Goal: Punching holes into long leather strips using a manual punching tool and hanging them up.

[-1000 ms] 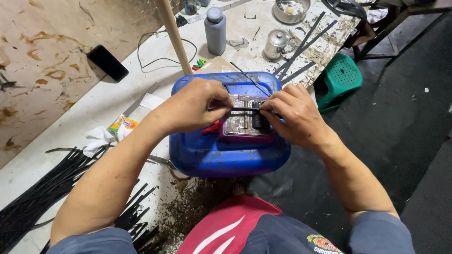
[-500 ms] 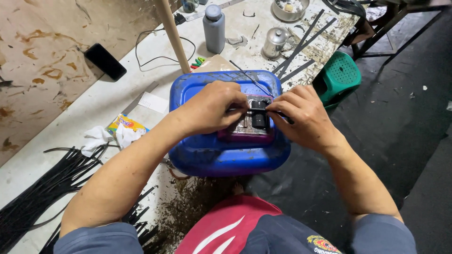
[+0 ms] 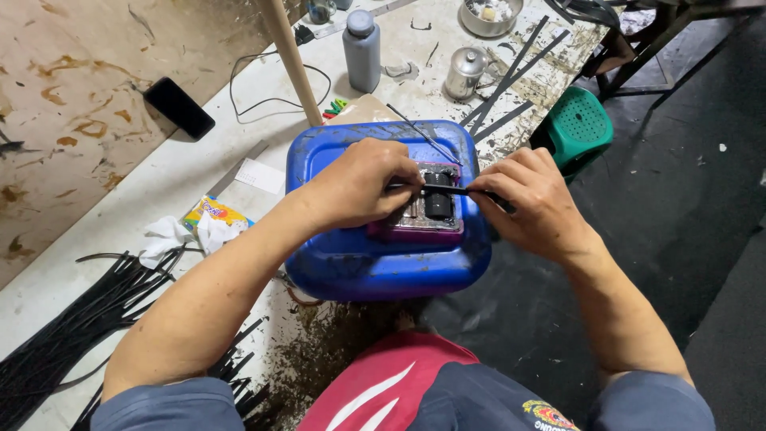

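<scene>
A blue plastic canister [image 3: 383, 263] lies on its side in front of me. On top of it rests a small purple tray [image 3: 423, 230] with a black roller part [image 3: 437, 204] inside. Both hands pinch a thin black strip [image 3: 447, 190] stretched across the tray. My left hand [image 3: 363, 183] grips the strip's left end over the tray. My right hand [image 3: 531, 195] holds the right end just past the tray's edge. Part of the tray is hidden under my left hand.
A wooden pole [image 3: 289, 56] rises behind the canister. On the white bench lie a grey bottle [image 3: 361, 49], a metal pot [image 3: 465, 72], a black phone [image 3: 179, 107], a snack packet [image 3: 214, 214] and several black strips [image 3: 72, 319]. A green stool [image 3: 581, 126] stands at right.
Both hands have shifted slightly on the tray, the strip now drawn taut across the black roller. The view has tilted a little; the canister stays put.
</scene>
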